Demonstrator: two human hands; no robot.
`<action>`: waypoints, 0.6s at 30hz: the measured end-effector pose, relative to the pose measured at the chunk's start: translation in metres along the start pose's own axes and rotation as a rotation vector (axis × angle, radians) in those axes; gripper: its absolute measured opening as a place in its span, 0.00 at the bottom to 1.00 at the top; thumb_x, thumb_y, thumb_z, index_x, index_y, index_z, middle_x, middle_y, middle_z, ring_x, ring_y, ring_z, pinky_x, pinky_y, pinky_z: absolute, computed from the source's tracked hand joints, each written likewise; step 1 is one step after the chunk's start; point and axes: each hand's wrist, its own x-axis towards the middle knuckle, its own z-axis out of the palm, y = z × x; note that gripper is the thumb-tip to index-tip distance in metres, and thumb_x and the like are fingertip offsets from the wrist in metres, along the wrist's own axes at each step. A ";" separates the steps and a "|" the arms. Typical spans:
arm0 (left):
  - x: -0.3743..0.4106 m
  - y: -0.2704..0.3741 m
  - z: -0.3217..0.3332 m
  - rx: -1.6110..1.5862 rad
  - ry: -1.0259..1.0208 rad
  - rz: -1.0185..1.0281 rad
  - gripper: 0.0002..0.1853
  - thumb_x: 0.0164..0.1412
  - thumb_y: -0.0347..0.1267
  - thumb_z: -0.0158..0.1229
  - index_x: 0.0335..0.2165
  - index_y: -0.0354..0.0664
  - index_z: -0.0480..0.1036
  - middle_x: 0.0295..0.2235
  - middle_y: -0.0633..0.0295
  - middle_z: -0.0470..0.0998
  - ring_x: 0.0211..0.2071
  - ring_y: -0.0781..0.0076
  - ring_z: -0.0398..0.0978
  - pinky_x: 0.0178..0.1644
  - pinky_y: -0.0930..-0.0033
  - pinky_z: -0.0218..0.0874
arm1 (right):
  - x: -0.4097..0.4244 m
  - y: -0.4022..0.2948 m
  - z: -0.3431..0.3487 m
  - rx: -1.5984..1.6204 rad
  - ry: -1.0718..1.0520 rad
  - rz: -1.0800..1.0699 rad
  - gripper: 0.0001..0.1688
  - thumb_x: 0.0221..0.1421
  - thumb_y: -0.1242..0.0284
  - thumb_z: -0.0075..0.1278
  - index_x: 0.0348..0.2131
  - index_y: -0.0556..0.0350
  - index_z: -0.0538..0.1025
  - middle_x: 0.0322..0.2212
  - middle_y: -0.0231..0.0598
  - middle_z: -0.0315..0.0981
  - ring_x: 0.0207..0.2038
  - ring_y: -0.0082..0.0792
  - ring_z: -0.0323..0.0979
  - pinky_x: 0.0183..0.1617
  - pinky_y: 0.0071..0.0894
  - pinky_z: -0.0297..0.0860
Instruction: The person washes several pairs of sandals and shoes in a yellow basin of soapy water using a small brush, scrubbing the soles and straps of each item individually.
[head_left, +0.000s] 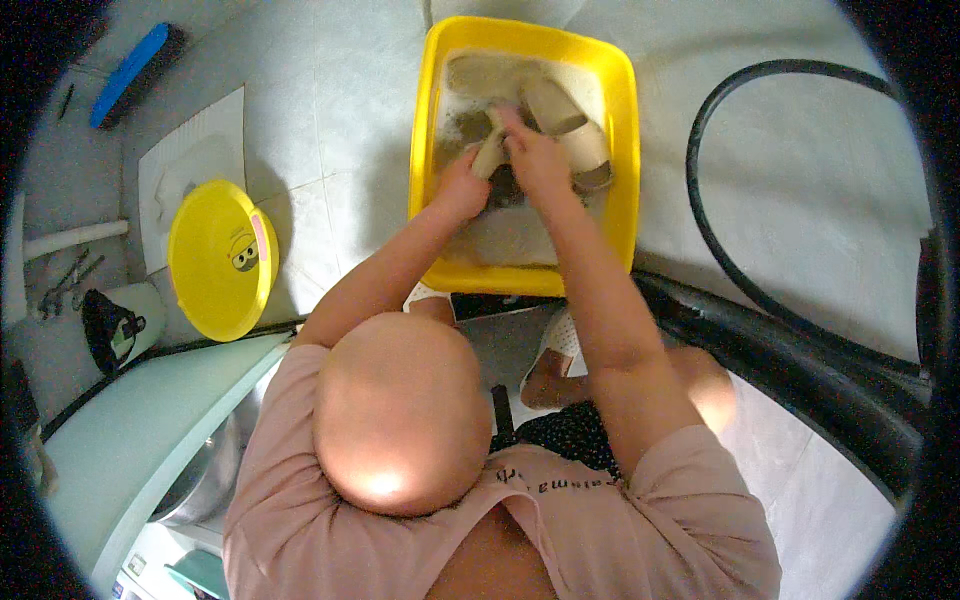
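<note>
In front of me is a yellow plastic basin (626, 225) with cloudy, foamy water in it. My left hand (461, 187) grips a beige slip-on shoe (491, 154) at its near side. My right hand (536, 157) closes over the same shoe from the right, its fingertips blurred near the far end. A second beige slip-on shoe (585, 146), with a dark opening, rests at the basin's right side. Foam and my hands hide much of the held shoe, and whether my right fingers hold anything else is unclear.
At the left, a yellow round tub (217, 262) leans near a white ridged board (195, 127). A blue brush-like object (131, 75) is farther back. A black hose (694, 157) curves across the right-hand tiles. My bent knee (401, 405) rises close below the basin.
</note>
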 end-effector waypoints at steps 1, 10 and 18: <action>0.006 -0.004 -0.002 -0.027 0.028 -0.053 0.29 0.51 0.34 0.58 0.54 0.41 0.65 0.44 0.43 0.74 0.47 0.46 0.71 0.51 0.57 0.62 | -0.002 -0.015 0.000 -0.040 -0.051 -0.043 0.24 0.59 0.64 0.45 0.55 0.25 0.67 0.28 0.52 0.76 0.30 0.55 0.75 0.36 0.52 0.71; -0.012 0.014 0.001 0.017 0.111 0.147 0.31 0.48 0.29 0.62 0.53 0.43 0.65 0.43 0.48 0.76 0.45 0.52 0.74 0.51 0.58 0.65 | 0.004 0.038 0.003 0.112 0.063 0.179 0.24 0.57 0.62 0.49 0.54 0.23 0.70 0.34 0.51 0.77 0.36 0.55 0.75 0.43 0.50 0.70; -0.021 0.019 -0.017 0.068 0.310 0.209 0.17 0.49 0.22 0.52 0.41 0.38 0.73 0.35 0.42 0.76 0.38 0.41 0.74 0.42 0.52 0.65 | -0.059 -0.035 -0.007 0.357 0.029 0.084 0.20 0.58 0.62 0.49 0.50 0.37 0.74 0.34 0.51 0.77 0.36 0.52 0.75 0.41 0.44 0.70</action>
